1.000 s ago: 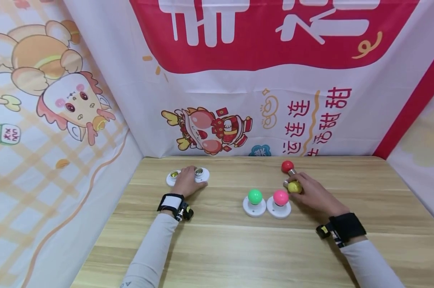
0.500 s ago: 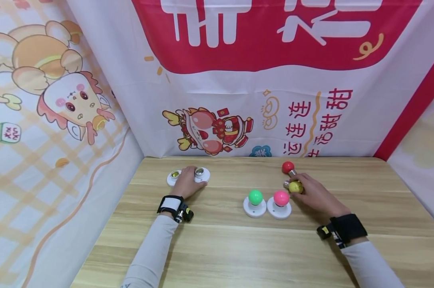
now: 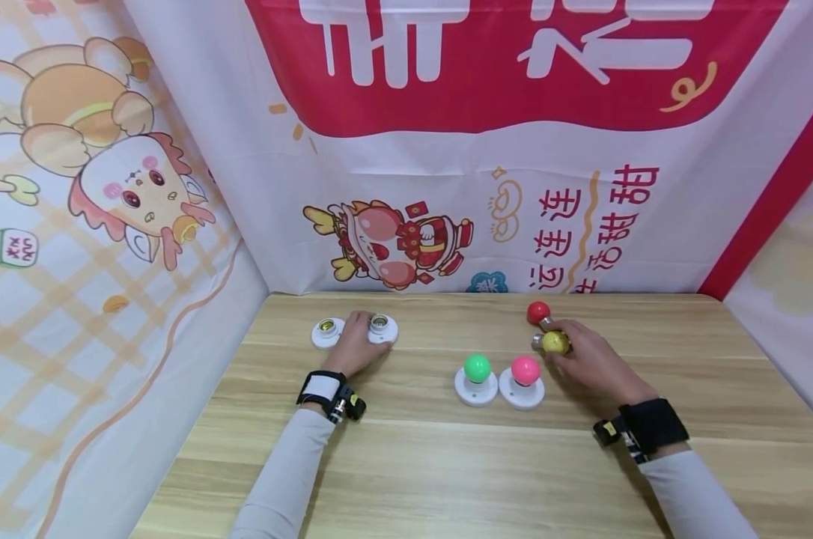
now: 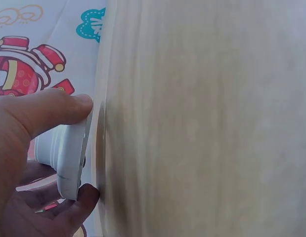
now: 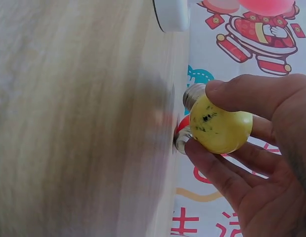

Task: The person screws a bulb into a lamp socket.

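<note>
At the back left, my left hand [image 3: 355, 352] grips a round white lamp socket [image 3: 382, 330] by its rim. The left wrist view has the thumb and fingers on opposite edges of the socket base [image 4: 71, 155], which shows a gap over the wood. A second white socket [image 3: 326, 334] sits just left of that hand, its brass opening facing up. On the right, my right hand [image 3: 598, 364] pinches a yellow light bulb [image 3: 556, 343] by its globe, metal screw end pointing left. Dark specks mark this globe [image 5: 217, 123] in the right wrist view. A red bulb [image 3: 538, 312] lies just beyond it.
A green bulb [image 3: 477, 368] and a pink bulb [image 3: 525, 370] stand upright in white sockets side by side, left of my right hand. The wooden table [image 3: 433, 464] ends at a printed cloth backdrop [image 3: 420, 165]. Another printed cloth [image 3: 96, 314] hangs at the left.
My left hand has shifted slightly right with the socket it holds, widening the gap to the other socket. The yellow bulb has moved slightly away from me in my right hand.
</note>
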### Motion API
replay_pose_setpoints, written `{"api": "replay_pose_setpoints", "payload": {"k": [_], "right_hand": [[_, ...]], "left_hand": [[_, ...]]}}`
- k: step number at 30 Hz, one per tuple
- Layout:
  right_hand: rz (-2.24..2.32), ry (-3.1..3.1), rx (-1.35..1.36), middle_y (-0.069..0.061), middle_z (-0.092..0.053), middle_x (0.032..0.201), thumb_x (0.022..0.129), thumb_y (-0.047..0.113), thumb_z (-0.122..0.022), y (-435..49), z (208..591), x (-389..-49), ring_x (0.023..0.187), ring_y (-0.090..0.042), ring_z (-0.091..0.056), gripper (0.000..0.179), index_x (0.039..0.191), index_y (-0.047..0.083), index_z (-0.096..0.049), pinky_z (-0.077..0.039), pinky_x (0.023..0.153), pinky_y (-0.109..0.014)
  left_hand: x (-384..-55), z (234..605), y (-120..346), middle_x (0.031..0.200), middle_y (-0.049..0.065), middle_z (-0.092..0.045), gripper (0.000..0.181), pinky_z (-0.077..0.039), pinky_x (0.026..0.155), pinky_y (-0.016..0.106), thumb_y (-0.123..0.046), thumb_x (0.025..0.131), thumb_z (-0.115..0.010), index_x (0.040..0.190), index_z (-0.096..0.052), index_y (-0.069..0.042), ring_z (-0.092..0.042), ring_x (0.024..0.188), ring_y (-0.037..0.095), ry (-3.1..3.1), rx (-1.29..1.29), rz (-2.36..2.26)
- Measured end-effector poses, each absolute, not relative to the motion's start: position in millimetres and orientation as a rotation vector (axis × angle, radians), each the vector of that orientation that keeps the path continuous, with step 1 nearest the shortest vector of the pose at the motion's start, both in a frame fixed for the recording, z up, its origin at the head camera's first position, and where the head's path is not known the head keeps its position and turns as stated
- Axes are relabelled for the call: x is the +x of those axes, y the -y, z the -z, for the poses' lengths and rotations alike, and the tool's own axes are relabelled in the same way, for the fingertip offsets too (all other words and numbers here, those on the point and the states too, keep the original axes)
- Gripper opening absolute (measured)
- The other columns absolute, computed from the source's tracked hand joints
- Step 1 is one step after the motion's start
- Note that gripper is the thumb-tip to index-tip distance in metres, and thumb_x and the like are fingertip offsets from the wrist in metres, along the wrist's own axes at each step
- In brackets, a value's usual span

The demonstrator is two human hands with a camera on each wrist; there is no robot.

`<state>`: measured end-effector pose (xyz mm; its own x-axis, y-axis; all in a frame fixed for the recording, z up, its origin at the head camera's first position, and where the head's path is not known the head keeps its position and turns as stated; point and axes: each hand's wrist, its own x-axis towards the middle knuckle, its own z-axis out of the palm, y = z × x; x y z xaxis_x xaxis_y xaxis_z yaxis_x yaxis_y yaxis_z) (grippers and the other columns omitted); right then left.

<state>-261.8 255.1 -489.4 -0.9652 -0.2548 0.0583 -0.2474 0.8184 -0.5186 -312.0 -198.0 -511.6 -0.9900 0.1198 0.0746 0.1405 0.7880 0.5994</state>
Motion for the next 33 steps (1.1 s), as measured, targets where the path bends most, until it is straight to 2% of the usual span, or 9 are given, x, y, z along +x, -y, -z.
{"api": "replay_pose_setpoints", "payload": {"k": [11, 22, 33], "right_hand": [[0.823, -3.017, -0.462, -0.026, -0.056, 0.149, 0.096, 0.013, -0.078, -252.7, 482.8, -260.0, 0.136, -0.045, -0.056, 0.058, 0.149, 0.003, -0.055, -0.051, 0.112, -0.064], [0.769, -3.040, -0.515, -0.027, -0.049, 0.156, 0.096, 0.012, -0.076, -247.8, 474.4, -255.2, 0.142, -0.050, -0.049, 0.062, 0.153, 0.006, -0.054, -0.048, 0.112, -0.068], [0.876, -3.014, -0.534, -0.023, -0.054, 0.153, 0.096, 0.014, -0.078, -242.6, 467.6, -251.3, 0.137, -0.042, -0.054, 0.060, 0.151, 0.006, -0.054, -0.054, 0.110, -0.062]], "left_hand": [[-298.3, 509.5, 186.8, 0.151, 0.019, -0.053, 0.074, -0.045, 0.123, 0.052, -0.024, 0.085, -0.090, 0.146, -0.056, 0.000, -0.054, 0.138, 0.036, 2.908, -0.294, 1.019], [-280.7, 498.9, 169.9, 0.157, 0.016, -0.048, 0.080, -0.042, 0.125, 0.051, -0.019, 0.082, -0.090, 0.150, -0.054, 0.000, -0.051, 0.144, 0.034, 2.857, -0.421, 1.101], [-268.0, 496.1, 151.3, 0.159, 0.014, -0.048, 0.082, -0.042, 0.126, 0.050, -0.022, 0.083, -0.089, 0.153, -0.052, 0.000, -0.049, 0.146, 0.032, 2.836, -0.547, 1.073]]}}
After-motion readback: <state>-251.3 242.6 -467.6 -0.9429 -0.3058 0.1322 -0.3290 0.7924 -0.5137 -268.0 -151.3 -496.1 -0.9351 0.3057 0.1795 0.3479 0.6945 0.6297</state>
